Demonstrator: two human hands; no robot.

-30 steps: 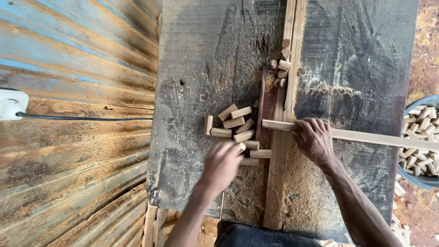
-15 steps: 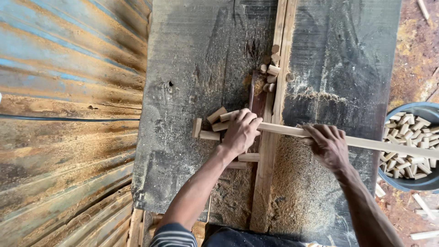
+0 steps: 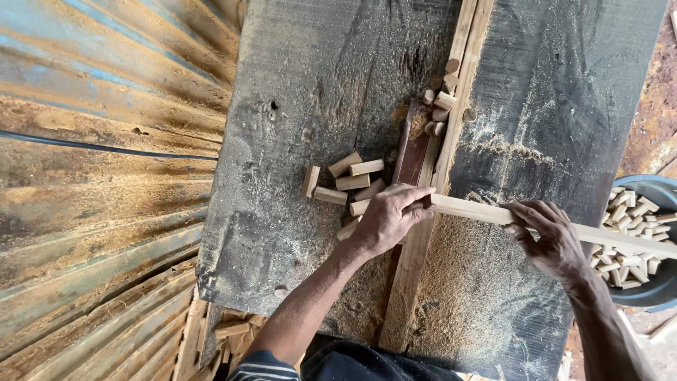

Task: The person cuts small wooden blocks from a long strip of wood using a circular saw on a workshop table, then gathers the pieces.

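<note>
On the dark, scarred bench top (image 3: 317, 85), seen from the head camera, the left hand (image 3: 386, 220) lies palm down over the near end of a long pale wooden strip (image 3: 472, 210). Its fingers are curled over the strip's end and over the nearest of the cut wooden blocks (image 3: 347, 183), so it is closed on wood rather than spread; whether it grips the strip or only presses on it cannot be told. The right hand (image 3: 546, 236) wraps the same strip further along, fingers bent over its top edge in a closed grasp. That strip runs from the middle of the bench out past the right edge, crossing above a dark round tub (image 3: 652, 190) filled with short pale offcuts.

Just left of the left hand, about half a dozen short blocks lie loose in a cluster, some side by side, one standing apart at the left end. Behind the hands a narrow wooden rail (image 3: 458, 70) runs away up the bench, with a reddish-brown slot (image 3: 412, 152) beside it. Several small round-ended pieces (image 3: 441, 102) are bunched against the rail at the top of the slot. Sawdust (image 3: 458, 282) is heaped between the two forearms and dusted across the right half of the bench. Left of the bench, corrugated metal sheeting (image 3: 99, 106), rust-brown with blue streaks, slopes away, crossed by a thin black cable (image 3: 106, 147).
</note>
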